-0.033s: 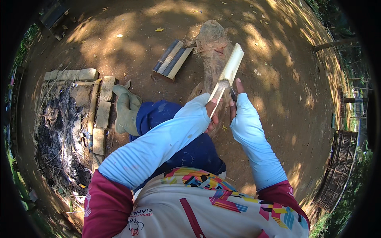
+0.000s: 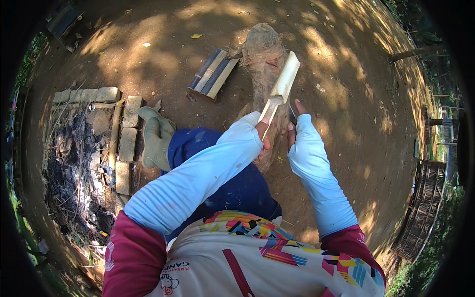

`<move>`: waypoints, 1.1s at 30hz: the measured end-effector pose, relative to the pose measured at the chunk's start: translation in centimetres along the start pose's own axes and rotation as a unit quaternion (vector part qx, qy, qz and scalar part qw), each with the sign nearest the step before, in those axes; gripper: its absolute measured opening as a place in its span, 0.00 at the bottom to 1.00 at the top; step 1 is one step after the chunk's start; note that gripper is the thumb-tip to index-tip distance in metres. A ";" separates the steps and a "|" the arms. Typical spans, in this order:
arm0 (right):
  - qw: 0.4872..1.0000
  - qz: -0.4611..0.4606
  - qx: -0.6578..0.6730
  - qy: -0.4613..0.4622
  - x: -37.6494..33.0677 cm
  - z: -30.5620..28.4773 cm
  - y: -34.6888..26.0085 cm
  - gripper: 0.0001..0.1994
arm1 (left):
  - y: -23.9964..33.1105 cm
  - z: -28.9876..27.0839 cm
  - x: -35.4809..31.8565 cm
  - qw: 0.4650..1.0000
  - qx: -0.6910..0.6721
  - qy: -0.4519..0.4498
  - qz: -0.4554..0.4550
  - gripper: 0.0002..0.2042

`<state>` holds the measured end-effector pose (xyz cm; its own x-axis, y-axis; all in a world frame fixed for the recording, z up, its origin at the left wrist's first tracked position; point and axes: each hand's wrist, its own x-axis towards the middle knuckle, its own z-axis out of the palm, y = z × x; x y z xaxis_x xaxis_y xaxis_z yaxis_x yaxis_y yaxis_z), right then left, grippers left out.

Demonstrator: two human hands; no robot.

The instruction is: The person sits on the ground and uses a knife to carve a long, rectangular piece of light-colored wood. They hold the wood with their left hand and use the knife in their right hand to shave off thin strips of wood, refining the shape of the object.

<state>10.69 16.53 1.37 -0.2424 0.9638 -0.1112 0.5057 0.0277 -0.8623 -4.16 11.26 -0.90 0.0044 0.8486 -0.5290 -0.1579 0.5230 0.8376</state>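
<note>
My left hand (image 2: pixel 263 132) is closed round the lower end of a pale piece of bamboo (image 2: pixel 286 76). The bamboo slants up and to the right, with a narrow split part near the hand and a wider hollow upper part. Just right of it, my right hand (image 2: pixel 296 123) grips a knife (image 2: pixel 292 115). Only a bit of its dark blade shows; the handle is hidden in the fingers. A small gap separates the knife from the bamboo. Beneath both hands lies a brown log (image 2: pixel 267 52) on the dirt.
A low stool of dark and light slats (image 2: pixel 213 73) stands left of the log. Farther left, blocks (image 2: pixel 127 144) edge a fire pit of grey ash (image 2: pixel 79 163). My boot (image 2: pixel 157 138) is beside these blocks. A woven bamboo panel (image 2: pixel 420 213) stands at the far right.
The knife has come slightly away from the bamboo. The bamboo and my left hand have shifted a little left and up.
</note>
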 end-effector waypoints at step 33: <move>0.977 0.130 0.167 -0.038 10.3 1.2 4.4 0.12 | 0.5 -0.6 9.5 0.934 0.288 0.148 0.149 0.12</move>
<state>9.43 26.29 -4.19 -0.2094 0.9039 -0.3729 0.2639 -0.3149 -0.9117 -4.83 19.55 -5.60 -0.2427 0.9485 -0.2034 0.4487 0.2957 0.8433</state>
